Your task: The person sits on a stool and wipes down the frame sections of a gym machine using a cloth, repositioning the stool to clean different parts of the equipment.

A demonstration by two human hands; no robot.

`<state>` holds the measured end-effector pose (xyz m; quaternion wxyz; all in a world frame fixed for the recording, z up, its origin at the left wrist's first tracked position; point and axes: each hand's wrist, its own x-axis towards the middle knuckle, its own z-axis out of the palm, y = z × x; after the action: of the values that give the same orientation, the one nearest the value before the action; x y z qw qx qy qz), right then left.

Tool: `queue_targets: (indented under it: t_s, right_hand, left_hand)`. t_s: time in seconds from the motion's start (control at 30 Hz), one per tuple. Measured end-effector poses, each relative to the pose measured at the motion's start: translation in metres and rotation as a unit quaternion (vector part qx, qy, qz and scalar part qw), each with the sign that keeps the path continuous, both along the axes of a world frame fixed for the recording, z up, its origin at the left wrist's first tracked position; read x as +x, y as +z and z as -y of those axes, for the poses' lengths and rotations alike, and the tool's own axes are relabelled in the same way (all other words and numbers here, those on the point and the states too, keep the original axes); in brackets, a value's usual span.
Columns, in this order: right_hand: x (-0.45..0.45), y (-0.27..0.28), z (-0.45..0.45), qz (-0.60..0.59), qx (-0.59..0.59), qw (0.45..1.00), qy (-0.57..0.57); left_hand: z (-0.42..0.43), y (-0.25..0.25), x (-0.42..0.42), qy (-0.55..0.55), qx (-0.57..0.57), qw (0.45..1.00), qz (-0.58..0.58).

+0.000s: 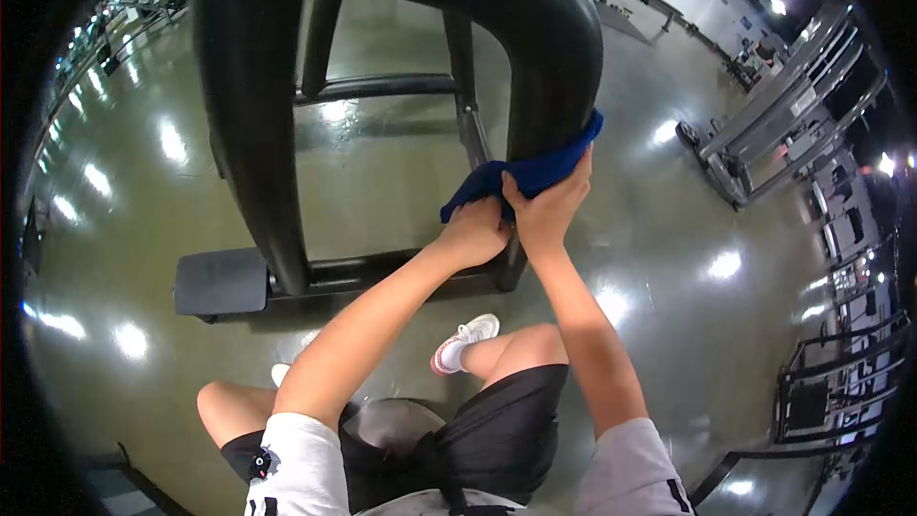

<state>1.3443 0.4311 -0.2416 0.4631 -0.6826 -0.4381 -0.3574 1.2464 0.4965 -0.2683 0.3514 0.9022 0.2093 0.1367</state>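
Both hands, left (475, 232) and right (552, 215), curled, clamped on blue cloth (543, 172); cloth wrapped round black frame's (549, 67) upright. Finger gaps hard to tell. No writing readable.

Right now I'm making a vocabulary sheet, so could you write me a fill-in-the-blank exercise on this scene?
The left hand and right hand hold a cloth coloured ____. The cloth lies against a frame coloured ____. The flat pad is on the person's ____ side.

Missing words: blue; black; left.
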Motion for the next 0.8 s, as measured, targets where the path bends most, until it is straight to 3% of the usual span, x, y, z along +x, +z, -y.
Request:
queue_targets:
  t_s: [0.13,0.2,0.37,0.57,0.73,0.8]
  right_hand:
    - [0.017,-0.07,0.019,0.019,-0.05,0.998,-0.029]
    - [0.019,-0.095,0.029,-0.06,-0.123,0.99,-0.023]
    - [0.02,-0.156,0.046,-0.185,-0.169,0.968,-0.025]
    - [0.031,-0.194,0.056,-0.226,-0.221,0.949,-0.021]
    - [0.045,-0.211,0.066,-0.294,-0.282,0.913,-0.027]
    - [0.057,-0.229,0.07,-0.439,-0.276,0.854,0.033]
  left_hand:
    - [0.012,-0.053,0.01,-0.029,-0.025,0.997,-0.063]
    - [0.018,-0.07,0.012,-0.045,-0.035,0.99,-0.126]
    - [0.027,-0.118,0.017,-0.091,-0.017,0.971,-0.222]
    - [0.031,-0.125,0.01,-0.064,0.004,0.97,-0.233]
    - [0.036,-0.141,0.012,0.029,0.076,0.989,-0.12]
    - [0.036,-0.147,0.015,0.058,0.104,0.99,-0.079]
